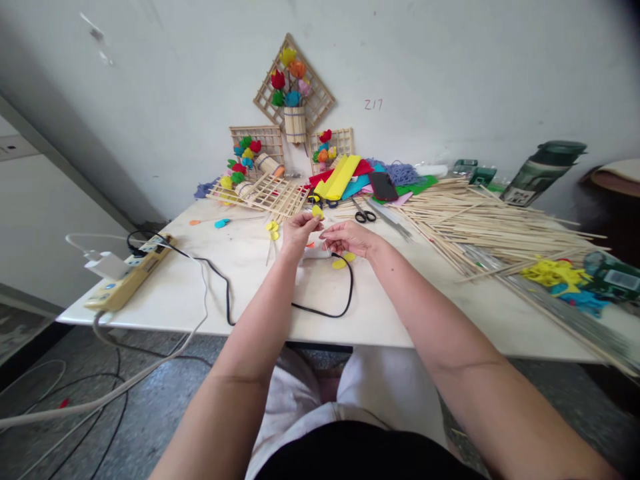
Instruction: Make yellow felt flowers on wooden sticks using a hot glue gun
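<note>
My left hand is closed in a pinch on a yellow petal, which stands up above the fingertips. Close beside it, my right hand has its thumb and fingers drawn together; whatever they hold is too small to make out. Under the hands lies a white tool with a black cord, perhaps a glue gun, partly hidden by the fingers. Loose yellow petals rest by it, and more yellow pieces lie left of my left hand. Farther left is a blue petal piece.
A power strip with cables lies at the left edge. Black scissors, a phone and yellow sheets are behind my hands. Wooden sticks and a bottle occupy the right. Flower-decorated lattices stand at the wall.
</note>
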